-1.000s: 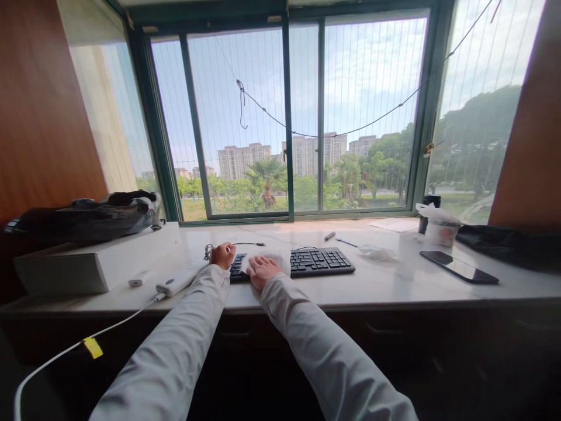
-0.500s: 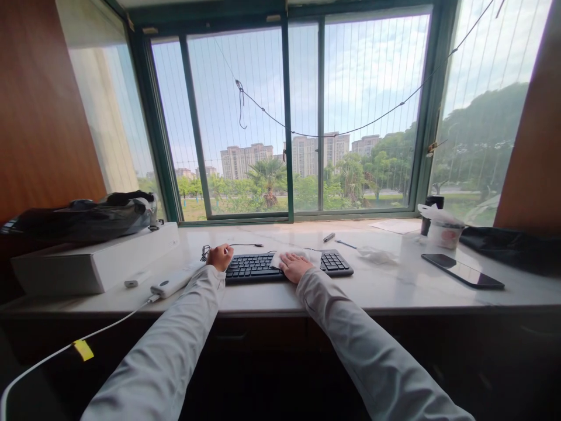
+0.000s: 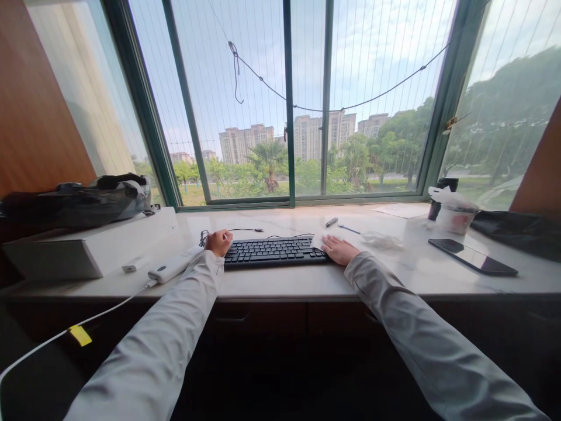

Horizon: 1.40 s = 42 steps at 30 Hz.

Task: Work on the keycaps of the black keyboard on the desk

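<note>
A black keyboard lies on the white counter below the window. My left hand is closed in a fist at the keyboard's left end, next to a coiled black cable; I cannot make out what it grips. My right hand lies flat with fingers stretched out on a white cloth at the keyboard's right end, pressing it down.
A white box with a dark bag on it stands at the left. A white device with a cable lies near the front edge. A pen, crumpled plastic, a cup and a phone are at the right.
My right hand slid the white cloth along the keyboard from its left part to its right end. My left hand stayed at the left end. The camera tilted slightly.
</note>
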Each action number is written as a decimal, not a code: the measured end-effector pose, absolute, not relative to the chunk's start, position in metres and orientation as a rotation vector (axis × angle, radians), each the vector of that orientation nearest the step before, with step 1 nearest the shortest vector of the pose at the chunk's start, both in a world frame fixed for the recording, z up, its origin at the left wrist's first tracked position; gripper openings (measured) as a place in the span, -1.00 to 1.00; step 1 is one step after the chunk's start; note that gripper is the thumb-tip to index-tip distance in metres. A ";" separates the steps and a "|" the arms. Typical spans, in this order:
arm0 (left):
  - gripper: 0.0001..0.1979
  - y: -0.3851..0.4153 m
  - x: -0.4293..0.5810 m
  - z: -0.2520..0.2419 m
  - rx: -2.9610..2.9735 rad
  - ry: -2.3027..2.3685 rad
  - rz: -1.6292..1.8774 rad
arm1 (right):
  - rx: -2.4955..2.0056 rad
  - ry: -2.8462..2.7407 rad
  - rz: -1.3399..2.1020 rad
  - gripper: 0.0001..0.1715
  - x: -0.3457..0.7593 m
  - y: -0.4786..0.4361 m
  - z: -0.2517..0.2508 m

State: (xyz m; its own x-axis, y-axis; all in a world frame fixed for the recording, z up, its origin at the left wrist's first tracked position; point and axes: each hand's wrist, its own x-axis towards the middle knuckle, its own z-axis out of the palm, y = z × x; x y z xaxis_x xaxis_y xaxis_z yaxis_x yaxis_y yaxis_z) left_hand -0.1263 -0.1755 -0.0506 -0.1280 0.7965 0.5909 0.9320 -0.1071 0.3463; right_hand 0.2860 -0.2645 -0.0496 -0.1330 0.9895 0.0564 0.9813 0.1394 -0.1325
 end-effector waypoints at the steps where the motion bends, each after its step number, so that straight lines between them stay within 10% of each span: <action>1: -0.72 -0.176 -0.126 -0.050 -1.938 -1.963 -1.057 | -1.996 -2.249 0.092 -0.32 0.291 -0.266 -0.050; 42: -0.65 -0.177 -0.125 -0.048 -1.922 -2.051 -1.219 | -1.076 -2.627 0.191 -0.26 0.028 -0.311 -0.049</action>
State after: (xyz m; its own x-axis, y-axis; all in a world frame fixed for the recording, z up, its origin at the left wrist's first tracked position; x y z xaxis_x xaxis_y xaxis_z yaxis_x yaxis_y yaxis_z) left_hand -0.1254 -0.1775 -0.0479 -0.2109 0.8075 0.5509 0.8698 -0.1022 0.4828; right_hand 0.0280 -0.3109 -0.0493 -0.6765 0.7029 0.2197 0.6636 0.7112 -0.2319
